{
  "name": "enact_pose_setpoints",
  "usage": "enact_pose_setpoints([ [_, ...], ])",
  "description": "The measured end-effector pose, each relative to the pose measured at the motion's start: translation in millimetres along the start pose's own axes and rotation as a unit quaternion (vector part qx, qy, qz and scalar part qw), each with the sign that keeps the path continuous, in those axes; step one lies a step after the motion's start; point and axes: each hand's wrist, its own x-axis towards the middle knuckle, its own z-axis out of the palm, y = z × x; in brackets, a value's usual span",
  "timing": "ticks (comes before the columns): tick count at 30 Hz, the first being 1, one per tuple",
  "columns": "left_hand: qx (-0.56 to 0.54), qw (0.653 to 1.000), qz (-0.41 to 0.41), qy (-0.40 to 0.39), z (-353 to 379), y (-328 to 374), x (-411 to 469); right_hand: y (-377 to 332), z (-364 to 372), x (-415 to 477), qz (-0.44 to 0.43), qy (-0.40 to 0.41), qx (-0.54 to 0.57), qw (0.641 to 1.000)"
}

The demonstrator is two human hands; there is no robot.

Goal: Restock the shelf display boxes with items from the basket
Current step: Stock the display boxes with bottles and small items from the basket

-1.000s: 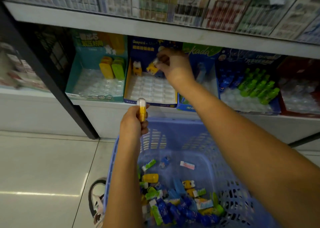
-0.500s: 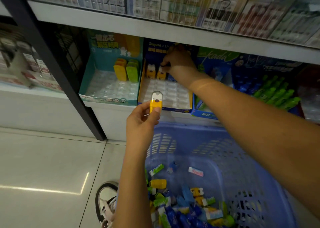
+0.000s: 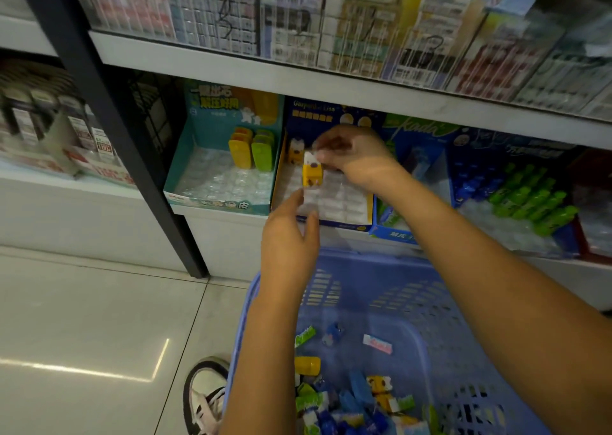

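Passed from open-fingered left hand [image 3: 288, 236], yellow item [image 3: 312, 173] is pinched by right hand [image 3: 357, 154]; seating near display box [image 3: 344, 226] back edge is awaited.

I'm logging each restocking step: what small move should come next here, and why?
Probably the right hand lowers the yellow item, which it pinches by its white cap, into an empty slot of the dark blue display box, beside the standing item at the back. The left hand is open below it, holding nothing.
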Motion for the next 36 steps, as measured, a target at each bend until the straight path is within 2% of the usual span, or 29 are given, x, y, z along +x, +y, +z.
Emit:
enact_pose_setpoints([
  [4, 0.139, 0.989, 0.024, -0.052, 3.4, -2.4, 5.5, 7.6, 15.6, 27.2, -0.034, 0.056, -0.087, 0.994],
  [7, 0.204, 0.975, 0.032, -0.082, 3.4, -4.7, 8.4, 12.3, 28.9, 39.6, -0.071, 0.085, -0.152, 0.982],
  [10, 0.204, 0.974, 0.036, -0.087, 2.8, -7.4, 6.6, 17.7, 39.4, 43.8, -0.089, 0.075, -0.207, 0.971],
  [17, 0.197, 0.975, 0.041, -0.091, 0.4, -10.1, 2.9, 21.5, 43.8, 39.1, -0.117, 0.098, -0.248, 0.957],
  [22, 0.199, 0.975, 0.045, -0.093, -0.1, -8.2, 2.0, 24.0, 45.5, 34.2, -0.111, 0.116, -0.224, 0.961],
  [27, 0.200, 0.974, 0.043, -0.093, -0.1, -9.2, 1.3, 24.7, 50.2, 37.0, -0.105, 0.086, -0.246, 0.960],
  [36, 0.192, 0.976, 0.054, -0.084, -0.9, -13.3, 3.3, 7.9, 30.6, 46.9, -0.133, -0.012, -0.328, 0.935],
])
